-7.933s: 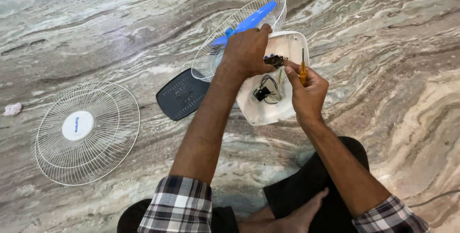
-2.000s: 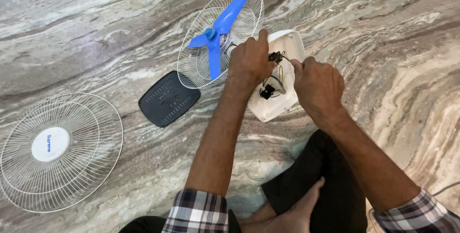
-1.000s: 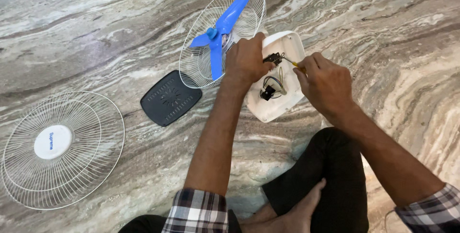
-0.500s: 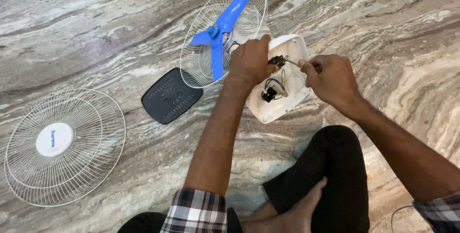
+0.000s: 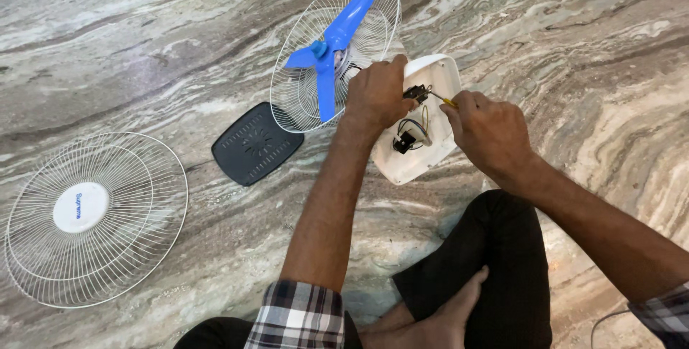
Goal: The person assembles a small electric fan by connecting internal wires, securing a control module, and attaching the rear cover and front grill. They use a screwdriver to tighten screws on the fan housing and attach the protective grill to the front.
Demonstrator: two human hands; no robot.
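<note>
The left hand is gripping the white fan base, fingers closed on its edge, just beside the blue blade. The right hand is squeezing what looks like a screwdriver, poking into the base

I'm sitting on a polished marble floor, grey-green and cream swirls with brown veins; soft even light, faint sheen, no walls visible.

Round white label w/ blue print, centre of detached grille.
</note>
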